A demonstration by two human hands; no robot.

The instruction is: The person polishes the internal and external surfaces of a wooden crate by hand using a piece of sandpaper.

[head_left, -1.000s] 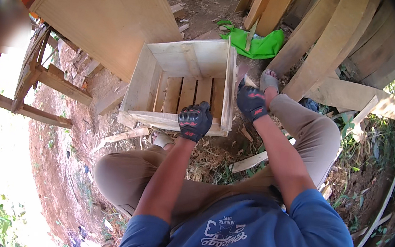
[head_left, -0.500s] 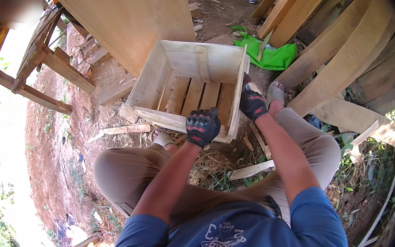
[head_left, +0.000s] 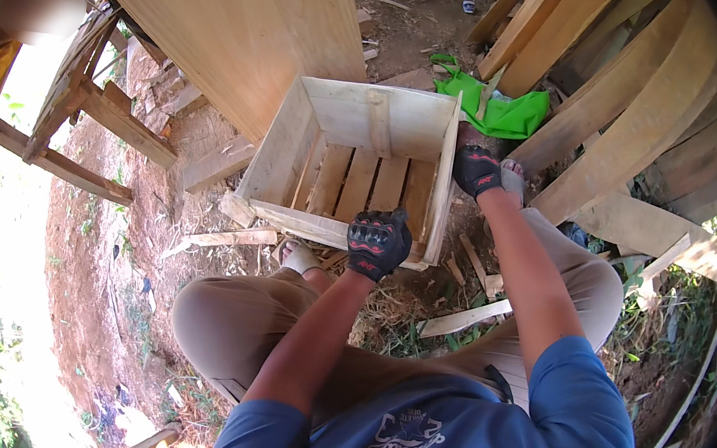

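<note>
The crate [head_left: 357,166] sits on the dirt ground [head_left: 99,219] between the person's knees, open side up, its slatted bottom showing. The left hand [head_left: 377,242], gloved, closes its grip over the near rim, fingers curled over the top edge of the front board. The right hand [head_left: 477,170], also gloved, grips the right side wall near its far end, fingers wrapped over the rim.

The step in hand looks like steadying or shifting the crate. To do it well, both grips should stay on solid boards rather than on the thin slats, since the front rim looks rough and splintered at the lower edge. With one hand near and one far, a pull would tend to twist the crate, so force should go evenly through both arms. Loose offcuts [head_left: 231,237] lie just beside the front left corner and another strip [head_left: 463,319] lies near the right knee; either could catch a corner if the crate slides. A plywood sheet [head_left: 231,20] leans just behind the crate and planks [head_left: 605,111] stand to its right, so there is little room to swing it that way.
</note>
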